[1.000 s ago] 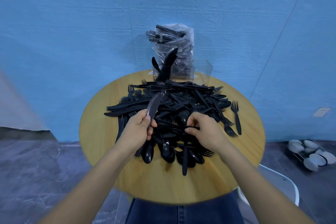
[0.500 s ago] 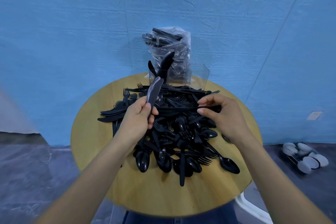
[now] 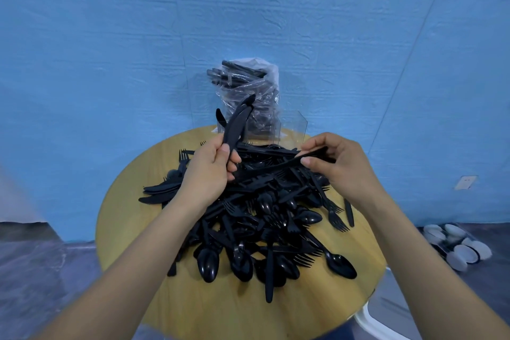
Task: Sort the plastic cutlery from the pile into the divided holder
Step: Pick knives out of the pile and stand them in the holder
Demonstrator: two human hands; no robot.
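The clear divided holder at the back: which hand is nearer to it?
Left. The left hand lifts knives just before the clear divided holder; the right hand is lower right, pinching another piece.

A heap of black plastic cutlery fills the middle of the frame: forks, spoons and knives tangled at all angles, spoon bowls mostly toward the lower edge, a few forks splayed out at the right. One black knife stands nearly upright above the heap's upper left; another black piece lies almost level at its upper right. The clear divided holder stands just behind the heap, upper centre, with dark cutlery upright in its left compartment.
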